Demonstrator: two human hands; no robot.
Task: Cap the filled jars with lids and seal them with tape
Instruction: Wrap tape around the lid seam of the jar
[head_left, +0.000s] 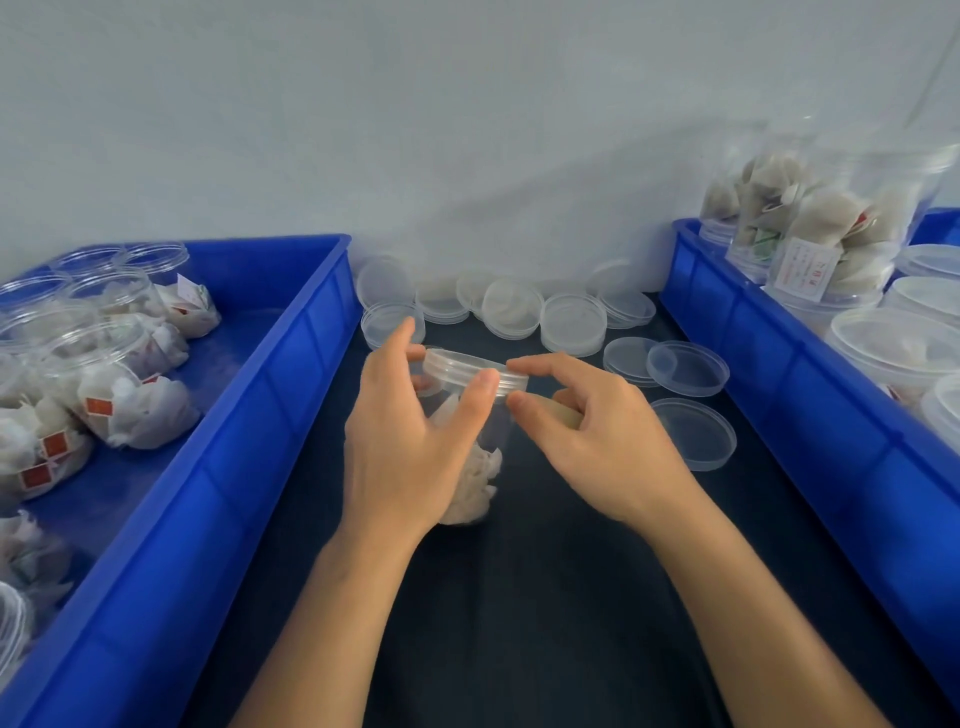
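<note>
A clear plastic jar (475, 467) filled with white tea bags stands on the dark table between my hands, with a clear lid (467, 366) on its mouth. My left hand (410, 441) wraps around the jar's side, thumb up near the lid's rim. My right hand (597, 431) pinches the lid's right edge between thumb and forefinger. A yellowish thing, perhaps a tape roll (569, 413), shows inside my right palm; I cannot tell what it is.
Several loose clear lids (571, 322) lie at the back of the table and at the right (693, 434). A blue bin (291, 374) on the left holds open filled jars (119, 400). A blue bin (769, 353) on the right holds capped jars (893, 348).
</note>
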